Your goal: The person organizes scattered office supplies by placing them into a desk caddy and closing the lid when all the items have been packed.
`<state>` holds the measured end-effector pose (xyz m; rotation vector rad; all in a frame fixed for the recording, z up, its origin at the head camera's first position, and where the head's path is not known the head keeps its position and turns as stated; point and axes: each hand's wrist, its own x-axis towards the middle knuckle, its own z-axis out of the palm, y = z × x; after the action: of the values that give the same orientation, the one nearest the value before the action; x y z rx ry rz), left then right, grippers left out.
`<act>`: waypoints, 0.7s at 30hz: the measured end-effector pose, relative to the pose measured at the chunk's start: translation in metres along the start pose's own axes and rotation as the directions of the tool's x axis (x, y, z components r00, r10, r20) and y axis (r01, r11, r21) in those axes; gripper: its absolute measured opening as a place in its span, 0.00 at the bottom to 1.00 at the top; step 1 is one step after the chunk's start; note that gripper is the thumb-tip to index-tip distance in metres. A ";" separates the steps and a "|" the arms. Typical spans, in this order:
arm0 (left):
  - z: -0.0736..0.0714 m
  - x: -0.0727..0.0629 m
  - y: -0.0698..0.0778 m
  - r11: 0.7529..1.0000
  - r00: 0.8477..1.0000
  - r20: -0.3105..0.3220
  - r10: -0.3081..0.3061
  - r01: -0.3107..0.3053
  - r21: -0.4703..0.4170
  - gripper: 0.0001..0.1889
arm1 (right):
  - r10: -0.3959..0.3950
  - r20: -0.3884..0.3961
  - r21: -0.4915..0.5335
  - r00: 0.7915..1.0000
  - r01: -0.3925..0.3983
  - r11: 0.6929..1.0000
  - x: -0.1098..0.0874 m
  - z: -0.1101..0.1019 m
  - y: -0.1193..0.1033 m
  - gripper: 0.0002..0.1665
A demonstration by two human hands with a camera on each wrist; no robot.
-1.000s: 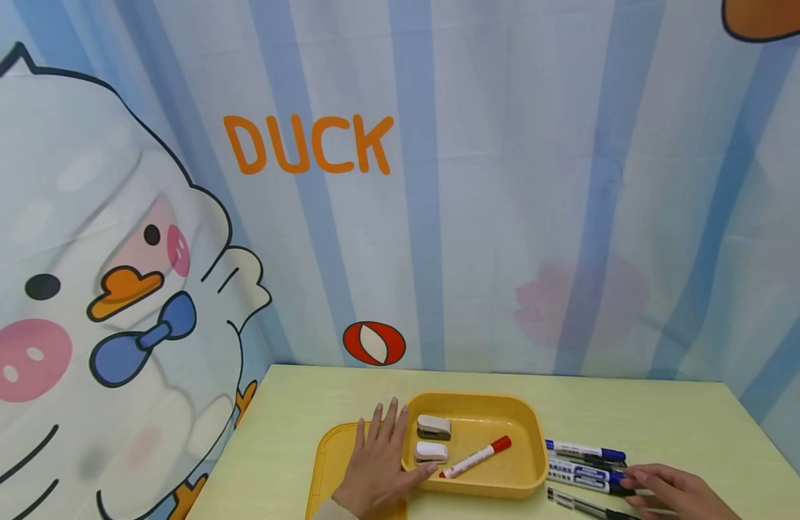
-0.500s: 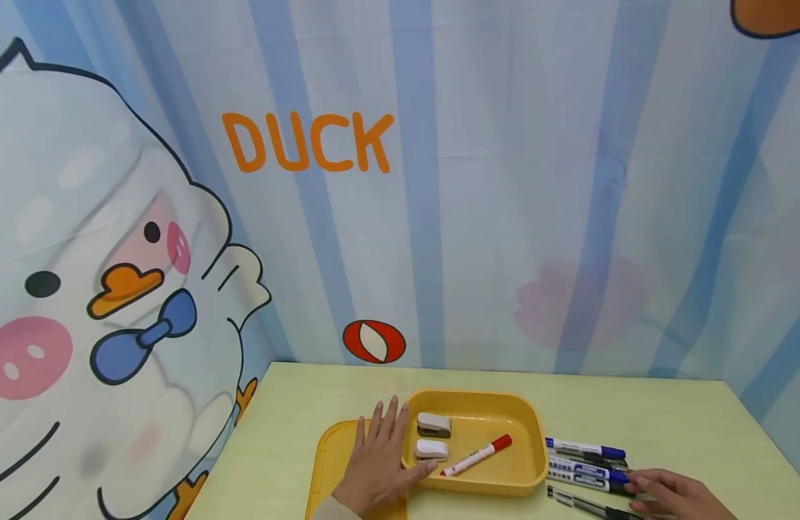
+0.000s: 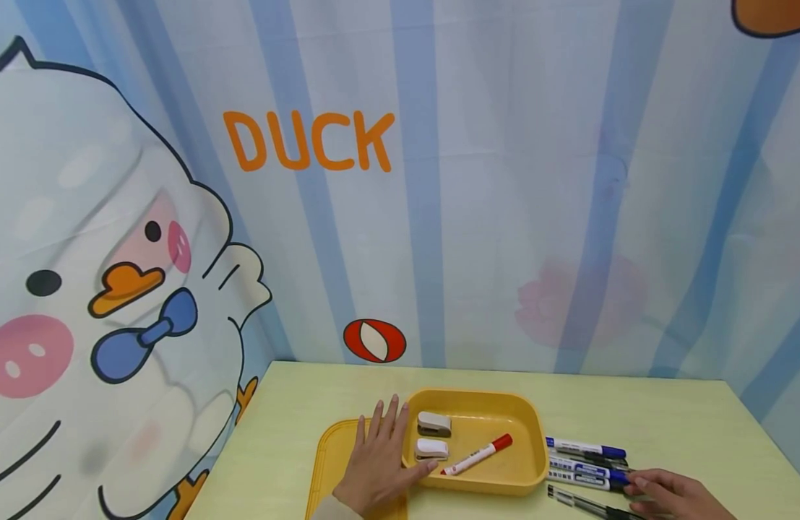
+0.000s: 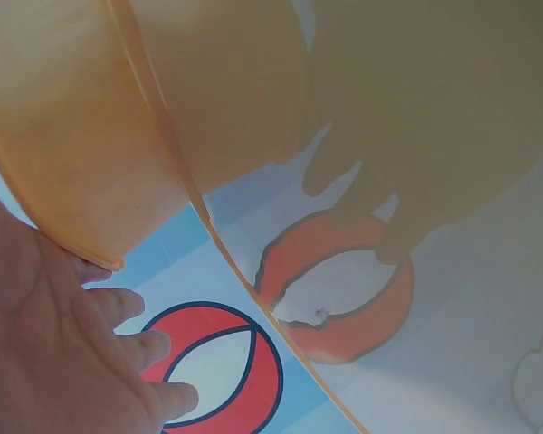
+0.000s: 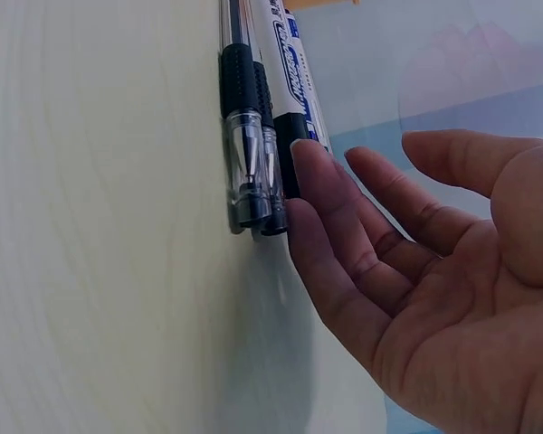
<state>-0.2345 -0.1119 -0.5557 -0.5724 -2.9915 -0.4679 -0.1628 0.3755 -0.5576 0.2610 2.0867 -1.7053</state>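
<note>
My left hand (image 3: 378, 462) lies with its fingers straight along the left side of a yellow tray (image 3: 487, 419), its thumb over the near-left corner. Inside the tray are two small white staplers (image 3: 434, 424) and a white marker with a red cap (image 3: 479, 455). My right hand (image 3: 676, 495) is at the cap ends of several whiteboard markers (image 3: 582, 468) right of the tray. In the right wrist view its fingertips are right beside a black-capped marker (image 5: 290, 68), thumb held apart. Two clear pens with black grips (image 5: 244, 136) lie beside that marker.
A flat yellow lid (image 3: 331, 448) lies left of the tray, partly under my left hand and forearm. The pale table (image 3: 686, 412) ends at a striped curtain (image 3: 504, 217) with a duck print.
The right hand stays at the marker caps, with only a slight shift of its fingers. The left hand and the tray's contents keep their places.
</note>
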 end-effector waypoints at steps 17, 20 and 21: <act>0.002 -0.002 -0.001 1.000 0.999 -0.033 0.014 -0.015 -0.015 0.53 | -0.038 -0.078 -0.061 0.996 0.033 0.998 0.000 -0.001 -0.005 0.30; 0.001 -0.002 -0.001 1.000 1.000 -0.018 0.005 -0.006 -0.018 0.53 | -0.049 -0.055 -0.071 0.997 0.045 0.996 0.002 -0.002 -0.005 0.30; 0.001 -0.002 -0.001 1.000 1.000 -0.015 0.005 -0.005 -0.018 0.53 | -0.051 -0.045 -0.079 0.998 0.048 0.996 0.003 -0.002 -0.005 0.30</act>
<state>-0.2333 -0.1129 -0.5572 -0.5748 -2.9737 -0.4968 -0.1675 0.3764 -0.5543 0.2297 2.2054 -1.6571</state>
